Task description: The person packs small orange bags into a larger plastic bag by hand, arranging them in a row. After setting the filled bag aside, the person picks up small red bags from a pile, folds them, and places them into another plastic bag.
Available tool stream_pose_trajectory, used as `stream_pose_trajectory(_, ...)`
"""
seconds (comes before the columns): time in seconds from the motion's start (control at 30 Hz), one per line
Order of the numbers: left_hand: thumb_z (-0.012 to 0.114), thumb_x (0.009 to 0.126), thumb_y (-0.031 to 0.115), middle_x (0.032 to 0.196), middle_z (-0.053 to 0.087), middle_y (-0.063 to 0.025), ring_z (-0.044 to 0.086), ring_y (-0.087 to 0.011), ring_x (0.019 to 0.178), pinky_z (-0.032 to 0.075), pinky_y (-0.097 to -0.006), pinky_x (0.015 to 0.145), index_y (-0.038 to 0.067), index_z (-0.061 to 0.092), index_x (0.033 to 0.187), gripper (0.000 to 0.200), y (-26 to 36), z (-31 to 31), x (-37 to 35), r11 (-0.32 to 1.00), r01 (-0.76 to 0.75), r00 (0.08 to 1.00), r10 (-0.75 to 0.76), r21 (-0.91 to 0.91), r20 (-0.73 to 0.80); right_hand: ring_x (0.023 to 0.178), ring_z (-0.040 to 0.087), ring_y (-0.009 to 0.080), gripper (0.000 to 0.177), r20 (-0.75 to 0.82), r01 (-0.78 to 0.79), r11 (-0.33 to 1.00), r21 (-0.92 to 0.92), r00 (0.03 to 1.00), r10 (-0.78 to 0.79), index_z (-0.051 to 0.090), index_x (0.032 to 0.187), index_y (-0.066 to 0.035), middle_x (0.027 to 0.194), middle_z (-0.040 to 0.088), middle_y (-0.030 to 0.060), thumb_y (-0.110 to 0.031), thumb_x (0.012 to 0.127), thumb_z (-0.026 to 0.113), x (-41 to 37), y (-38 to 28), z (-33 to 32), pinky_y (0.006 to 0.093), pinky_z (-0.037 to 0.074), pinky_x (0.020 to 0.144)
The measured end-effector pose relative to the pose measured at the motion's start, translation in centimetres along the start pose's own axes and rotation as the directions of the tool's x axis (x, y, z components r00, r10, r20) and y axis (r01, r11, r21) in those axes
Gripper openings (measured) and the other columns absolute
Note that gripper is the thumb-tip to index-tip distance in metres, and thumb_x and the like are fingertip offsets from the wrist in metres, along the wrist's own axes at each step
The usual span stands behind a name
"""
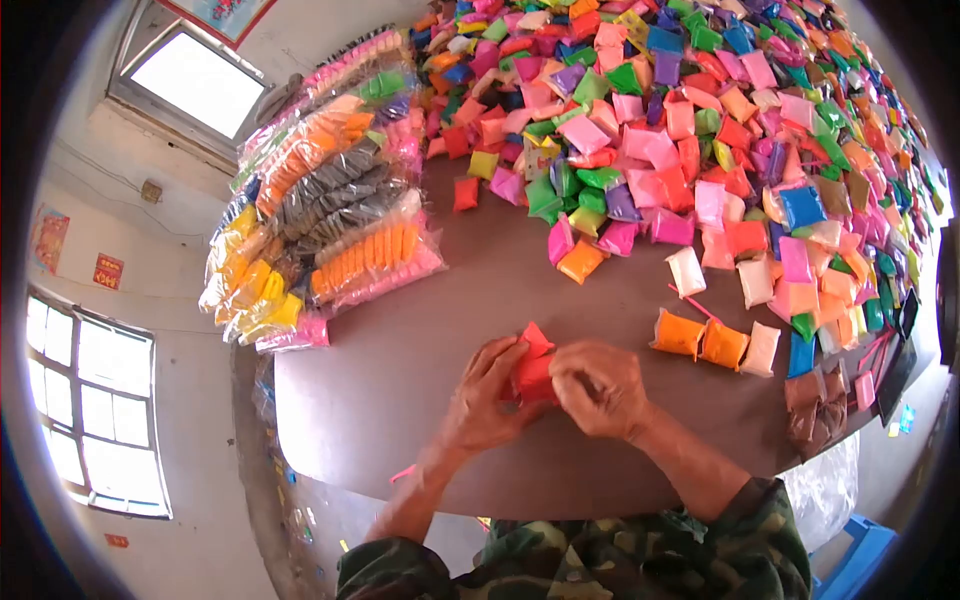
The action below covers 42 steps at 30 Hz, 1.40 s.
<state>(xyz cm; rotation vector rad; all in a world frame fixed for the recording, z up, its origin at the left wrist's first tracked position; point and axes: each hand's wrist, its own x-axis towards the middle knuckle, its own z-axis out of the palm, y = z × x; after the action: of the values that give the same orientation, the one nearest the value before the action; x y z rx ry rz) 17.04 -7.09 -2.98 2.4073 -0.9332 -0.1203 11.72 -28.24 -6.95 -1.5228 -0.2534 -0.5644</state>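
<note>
My left hand (485, 400) is closed around the left side of small red packets (534, 375), held just above the brown table near its front. One red packet seems to stick up behind another; the overlap hides how many there are. My right hand (605, 390) is curled with thumb and fingers pinched at the right edge of the red packet. Right of my hands lie two orange packets (700, 340) and a pale pink packet (761, 349) in a row. A white packet (686, 271) rests behind them.
A big heap of colourful packets (650, 150) covers the back and right of the brown table (390, 390). Clear bags of sorted packets (340, 200) are stacked at the left. Brown packets (815, 410) sit at the right edge. A blue stool (858, 555) stands below.
</note>
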Motion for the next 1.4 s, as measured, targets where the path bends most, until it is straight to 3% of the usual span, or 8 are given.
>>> stream_pose_trajectory(0.2, 0.083, 0.092, 0.031, 0.141, 0.063, -0.0215, 0.067, -0.0345, 0.124, 0.058, -0.045, 0.099, 0.002, 0.063, 0.14, 0.059, -4.2, -4.0, 5.2, 0.939, 0.134, 0.975, -0.183, -0.316, -0.13, 0.073, 0.06, 0.0089, 0.01, -0.118, -0.348, 0.936, 0.051, 0.929, 0.352, 0.073, 0.098, 0.0, 0.087, 0.072, 0.007, -0.008, 0.096, 0.068, 0.0, 1.4, -0.1, 0.0268, 0.047, 0.063)
stream_pose_trajectory(0.43, 0.075, 0.092, 0.025, 0.128, 0.068, -0.0245, 0.068, -0.0439, 0.116, 0.056, -0.0491, 0.098, 0.0, 0.066, 0.129, 0.045, -11.0, -4.4, 20.1, 0.911, -0.052, 0.93, 0.193, 0.41, -0.312, 0.074, 0.061, 0.0125, 0.018, -0.198, -0.447, 0.887, 0.119, 0.864, 0.462, 0.072, 0.097, 0.002, 0.083, 0.069, 0.0092, -0.013, 0.102, 0.064, 0.3, 2.5, 0.1, 0.0312, 0.049, 0.067)
stream_pose_trajectory(0.53, 0.074, 0.089, 0.023, 0.124, 0.069, -0.0258, 0.066, -0.0482, 0.114, 0.054, -0.053, 0.099, -0.002, 0.066, 0.125, 0.044, -11.8, -3.3, 22.5, 0.871, 0.074, 0.944, 0.096, 0.485, -0.316, 0.072, 0.064, 0.0178, 0.019, -0.18, -0.429, 0.903, 0.009, 0.888, 0.424, 0.072, 0.097, 0.003, 0.084, 0.07, 0.0138, -0.014, 0.102, 0.065, 0.9, 2.3, 0.2, 0.0344, 0.051, 0.065)
stream_pose_trajectory(0.67, 0.075, 0.088, 0.027, 0.11, 0.074, -0.0242, 0.07, -0.0462, 0.104, 0.057, -0.0528, 0.093, 0.003, 0.072, 0.116, 0.038, -13.3, -3.3, 23.7, 0.809, 0.164, 0.98, -0.068, 0.565, -0.187, 0.068, 0.066, 0.0252, 0.016, -0.151, -0.418, 0.905, -0.078, 0.902, 0.403, 0.072, 0.097, 0.001, 0.085, 0.071, 0.0172, -0.014, 0.1, 0.068, 1.0, 1.9, -0.2, 0.0377, 0.051, 0.062)
stream_pose_trajectory(0.77, 0.073, 0.089, 0.03, 0.097, 0.076, -0.0226, 0.072, -0.0458, 0.096, 0.057, -0.0541, 0.09, 0.004, 0.076, 0.101, 0.028, -6.8, -6.8, 22.7, 0.777, 0.194, 0.909, -0.373, 0.599, 0.189, 0.069, 0.067, 0.0267, 0.014, -0.137, -0.437, 0.895, -0.082, 0.895, 0.425, 0.072, 0.097, 0.0, 0.085, 0.071, 0.017, -0.014, 0.1, 0.069, 1.1, 1.7, -0.3, 0.0379, 0.052, 0.063)
stream_pose_trajectory(0.87, 0.075, 0.09, 0.039, 0.084, 0.077, -0.0164, 0.076, -0.0384, 0.088, 0.059, -0.0514, 0.084, 0.01, 0.081, 0.094, 0.029, -7.5, -8.3, 22.1, 0.923, 0.106, 0.952, -0.202, 0.371, 0.23, 0.071, 0.07, 0.0283, 0.012, -0.13, -0.415, 0.903, -0.113, 0.907, 0.4, 0.072, 0.097, -0.001, 0.086, 0.071, 0.0171, -0.013, 0.099, 0.069, 1.3, 1.6, -0.2, 0.0386, 0.053, 0.063)
stream_pose_trajectory(1.17, 0.076, 0.089, 0.015, 0.131, 0.065, -0.0232, 0.065, -0.0453, 0.116, 0.055, -0.0534, 0.096, 0.002, 0.062, 0.133, 0.048, -21.1, -7.3, 33.7, 0.871, 0.051, 0.914, 0.157, 0.489, -0.374, 0.076, 0.074, 0.0298, 0.006, -0.108, -0.417, 0.897, -0.145, 0.908, 0.405, 0.07, 0.099, -0.001, 0.091, 0.073, 0.0189, -0.006, 0.096, 0.071, 1.7, 1.2, -0.3, 0.0384, 0.057, 0.064)
stream_pose_trajectory(1.4, 0.078, 0.081, 0.019, 0.121, 0.067, -0.0265, 0.065, -0.0465, 0.116, 0.054, -0.0539, 0.096, 0.005, 0.068, 0.124, 0.046, -21.6, -8.0, 33.9, 0.823, 0.18, 0.971, -0.063, 0.539, -0.23, 0.074, 0.074, 0.0342, 0.005, -0.087, -0.336, 0.925, -0.177, 0.942, 0.325, 0.069, 0.098, 0.001, 0.089, 0.073, 0.0197, -0.001, 0.093, 0.07, 2.2, 1.3, -0.4, 0.0412, 0.059, 0.066)
